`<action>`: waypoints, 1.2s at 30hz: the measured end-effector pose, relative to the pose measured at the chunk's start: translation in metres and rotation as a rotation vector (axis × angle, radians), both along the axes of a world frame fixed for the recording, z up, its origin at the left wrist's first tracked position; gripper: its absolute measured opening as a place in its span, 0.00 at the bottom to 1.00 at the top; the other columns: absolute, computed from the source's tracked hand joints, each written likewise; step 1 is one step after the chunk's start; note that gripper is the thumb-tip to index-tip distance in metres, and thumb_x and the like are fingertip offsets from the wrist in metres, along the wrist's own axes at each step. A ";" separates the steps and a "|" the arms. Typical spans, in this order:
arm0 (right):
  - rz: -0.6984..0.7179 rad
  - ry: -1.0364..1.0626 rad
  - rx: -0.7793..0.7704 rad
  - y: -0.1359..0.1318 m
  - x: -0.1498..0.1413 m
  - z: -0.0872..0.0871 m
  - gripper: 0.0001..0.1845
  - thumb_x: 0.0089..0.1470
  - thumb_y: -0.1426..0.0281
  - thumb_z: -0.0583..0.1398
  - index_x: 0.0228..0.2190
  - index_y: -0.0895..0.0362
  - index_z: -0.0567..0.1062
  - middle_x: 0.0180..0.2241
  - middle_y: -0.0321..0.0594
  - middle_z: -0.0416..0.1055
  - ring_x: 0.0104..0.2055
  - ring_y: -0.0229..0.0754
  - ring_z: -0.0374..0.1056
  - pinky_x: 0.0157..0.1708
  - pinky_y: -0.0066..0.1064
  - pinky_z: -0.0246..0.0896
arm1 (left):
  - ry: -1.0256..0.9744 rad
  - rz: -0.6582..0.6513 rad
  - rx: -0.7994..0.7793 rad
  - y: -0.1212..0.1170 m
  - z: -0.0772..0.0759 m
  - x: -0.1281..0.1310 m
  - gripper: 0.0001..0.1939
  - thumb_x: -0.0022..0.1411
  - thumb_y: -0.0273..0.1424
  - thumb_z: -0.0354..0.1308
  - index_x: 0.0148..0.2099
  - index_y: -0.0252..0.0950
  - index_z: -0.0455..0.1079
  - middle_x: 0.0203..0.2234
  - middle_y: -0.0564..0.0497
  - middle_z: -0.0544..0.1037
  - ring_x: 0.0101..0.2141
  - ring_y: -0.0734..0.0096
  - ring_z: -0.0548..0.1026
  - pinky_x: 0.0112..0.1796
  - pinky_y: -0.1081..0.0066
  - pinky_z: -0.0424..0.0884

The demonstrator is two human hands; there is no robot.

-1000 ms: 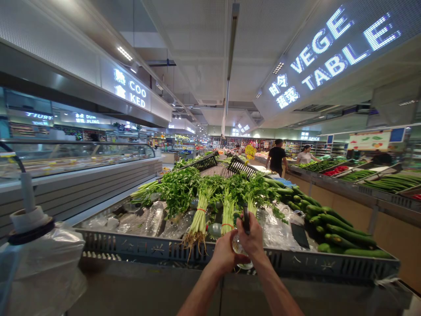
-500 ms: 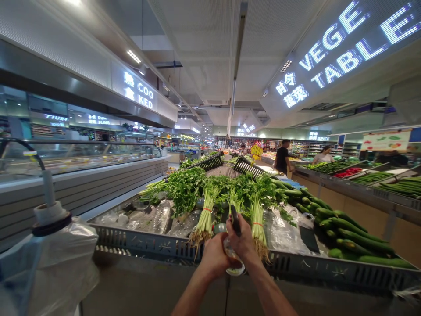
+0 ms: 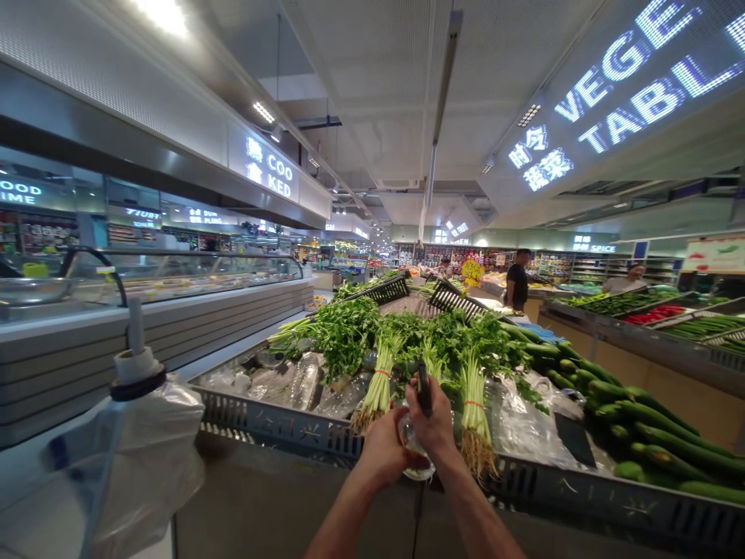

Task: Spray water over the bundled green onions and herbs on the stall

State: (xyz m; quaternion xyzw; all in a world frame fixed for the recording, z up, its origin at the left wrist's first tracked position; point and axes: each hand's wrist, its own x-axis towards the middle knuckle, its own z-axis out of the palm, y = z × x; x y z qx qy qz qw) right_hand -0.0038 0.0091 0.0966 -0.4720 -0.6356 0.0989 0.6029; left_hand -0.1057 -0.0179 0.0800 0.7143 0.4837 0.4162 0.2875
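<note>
My two hands meet over the front rim of a grey produce crate (image 3: pixel 273 423). My right hand (image 3: pixel 434 423) is closed round a black handle (image 3: pixel 424 388) that sticks up past my thumb. My left hand (image 3: pixel 381 450) is closed against a clear, rounded plastic object (image 3: pixel 414 454) below the handle; I cannot make out what it is. Just beyond my hands lie bundles of green herbs (image 3: pixel 381 373) tied with red bands, roots toward me, on clear bags of ice (image 3: pixel 303 384).
Cucumbers (image 3: pixel 634 423) are piled in the crate's right half. A plastic-wrapped container with a white cap and tube (image 3: pixel 136 435) stands at my left. A glass deli counter (image 3: pixel 174 279) runs along the left. Two people (image 3: pixel 517 283) stand far back by other vegetable stands.
The view has swung to the left, so the crate, herbs and container sit further right in frame. My hands keep the same grip, a little lower against the crate's rim.
</note>
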 end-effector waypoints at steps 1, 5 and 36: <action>-0.006 0.001 0.006 0.001 0.000 0.001 0.15 0.44 0.62 0.52 0.33 0.57 0.66 0.28 0.39 0.69 0.28 0.38 0.64 0.30 0.29 0.58 | -0.005 0.000 0.001 0.000 0.001 0.000 0.32 0.31 0.28 0.65 0.44 0.37 0.64 0.35 0.52 0.74 0.38 0.64 0.69 0.42 0.70 0.63; -0.042 0.003 0.003 0.005 0.001 0.005 0.14 0.44 0.60 0.52 0.31 0.57 0.66 0.26 0.38 0.69 0.26 0.37 0.64 0.29 0.28 0.57 | -0.005 0.006 0.019 0.004 0.005 0.002 0.31 0.31 0.28 0.65 0.43 0.37 0.64 0.34 0.52 0.74 0.37 0.64 0.70 0.41 0.70 0.64; -0.066 -0.096 -0.010 0.004 0.002 0.011 0.14 0.45 0.60 0.51 0.29 0.57 0.67 0.24 0.37 0.68 0.25 0.36 0.63 0.27 0.27 0.56 | 0.011 -0.027 0.002 0.000 0.011 0.003 0.30 0.31 0.30 0.65 0.42 0.36 0.65 0.33 0.51 0.75 0.34 0.64 0.71 0.39 0.70 0.65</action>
